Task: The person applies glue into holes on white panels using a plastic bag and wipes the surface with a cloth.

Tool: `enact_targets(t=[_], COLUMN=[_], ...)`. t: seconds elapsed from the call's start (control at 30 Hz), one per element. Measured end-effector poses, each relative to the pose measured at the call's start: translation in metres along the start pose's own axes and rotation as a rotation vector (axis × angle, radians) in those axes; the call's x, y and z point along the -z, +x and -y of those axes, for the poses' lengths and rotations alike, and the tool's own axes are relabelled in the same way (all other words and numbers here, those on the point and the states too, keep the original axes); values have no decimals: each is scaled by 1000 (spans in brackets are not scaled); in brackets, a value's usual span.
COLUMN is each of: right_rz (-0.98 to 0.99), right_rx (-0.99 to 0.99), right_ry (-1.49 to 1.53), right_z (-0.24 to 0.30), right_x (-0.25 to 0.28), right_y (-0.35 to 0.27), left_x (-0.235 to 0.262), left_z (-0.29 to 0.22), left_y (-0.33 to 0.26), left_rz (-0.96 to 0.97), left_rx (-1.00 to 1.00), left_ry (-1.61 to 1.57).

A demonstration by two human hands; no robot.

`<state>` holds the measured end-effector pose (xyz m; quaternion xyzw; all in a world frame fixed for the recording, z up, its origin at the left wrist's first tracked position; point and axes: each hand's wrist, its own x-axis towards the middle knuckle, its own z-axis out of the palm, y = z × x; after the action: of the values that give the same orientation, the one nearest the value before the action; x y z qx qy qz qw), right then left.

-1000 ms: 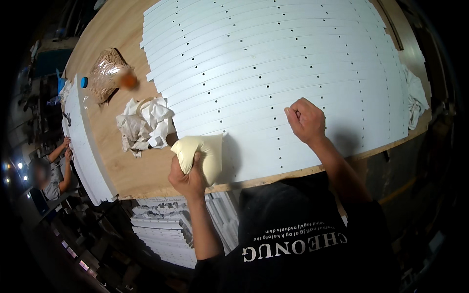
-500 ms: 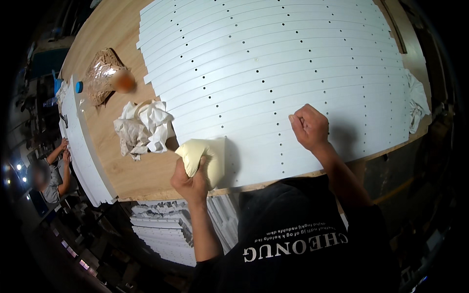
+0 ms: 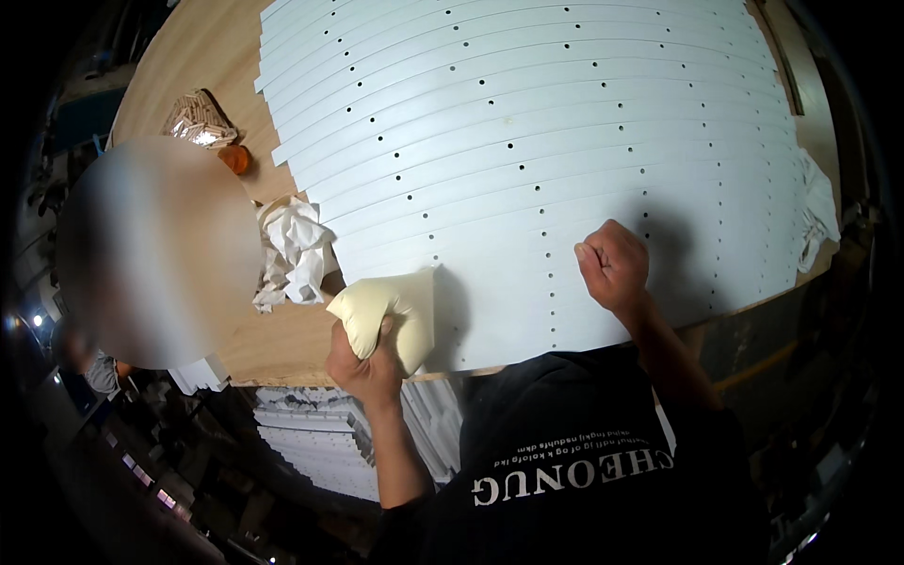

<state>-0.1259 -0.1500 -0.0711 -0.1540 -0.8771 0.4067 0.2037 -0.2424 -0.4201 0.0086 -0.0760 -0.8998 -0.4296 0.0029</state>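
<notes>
My left hand (image 3: pixel 365 365) grips a soft cream-coloured pouch (image 3: pixel 394 303) at the near edge of the table, squeezing its lower end. The pouch rests against the nearest of several long white slats (image 3: pixel 527 141) drilled with rows of small holes, laid side by side across the wooden table (image 3: pixel 193 56). My right hand (image 3: pixel 614 266) is closed into a fist, knuckles down on the nearest slats next to a row of holes. Nothing shows inside the fist.
A crumpled white rag (image 3: pixel 292 250) lies left of the slats. Behind it sit a clear bag of wooden dowels (image 3: pixel 200 120) and a small orange object (image 3: pixel 234 158). Another white rag (image 3: pixel 817 207) hangs at the right edge. More white panels (image 3: pixel 311 443) are stacked below the table. Another person is at the far left.
My right fist has slid slightly right and nearer along the slats. My left hand keeps hold of the pouch in the same spot. A person has come into view at left.
</notes>
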Motion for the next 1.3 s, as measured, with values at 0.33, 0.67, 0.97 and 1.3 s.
enact_targets(t=[0.33, 0.67, 0.97, 1.3], right_rz=[2, -7, 2, 1], right_rx=[8, 20, 3, -5], right_ry=[38, 39, 48, 60], right_z=[-2, -3, -2, -2], right_x=[0, -1, 0, 1], right_y=[2, 2, 2, 3], left_x=[-7, -13, -14, -20], left_z=[-4, 1, -10, 4], left_y=[10, 17, 29, 36], left_rz=[87, 17, 47, 79], left_rx=[-31, -89, -101, -110], left_ry=[46, 75, 73, 77])
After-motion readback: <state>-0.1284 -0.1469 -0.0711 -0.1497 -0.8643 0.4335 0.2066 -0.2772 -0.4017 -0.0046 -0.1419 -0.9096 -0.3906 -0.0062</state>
